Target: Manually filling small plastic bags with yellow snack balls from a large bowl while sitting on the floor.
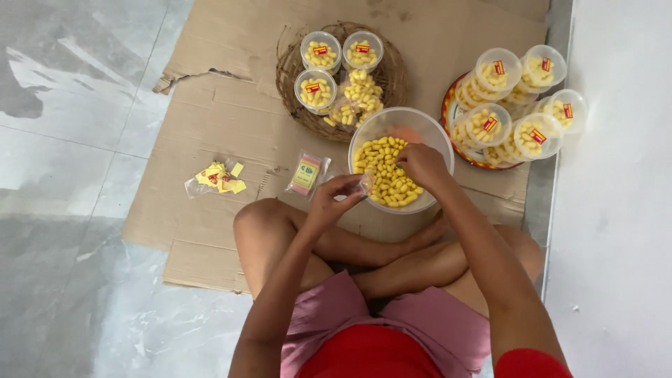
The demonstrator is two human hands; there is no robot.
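I sit cross-legged on a sheet of cardboard [210, 126]. In front of my legs stands a large clear bowl [434, 133] holding yellow oval pieces [383, 164]. My right hand [422, 165] reaches into the bowl with its fingers closed among the pieces. My left hand [336, 199] holds a small clear container [358, 185] at the bowl's near left rim.
A woven basket [290, 70] behind the bowl holds three lidded tubs of yellow pieces and a loose bag of them. Several filled, labelled tubs are stacked on a red-rimmed tray [448, 112] at right. Yellow labels in a bag [218, 177] and a small packet [305, 173] lie left.
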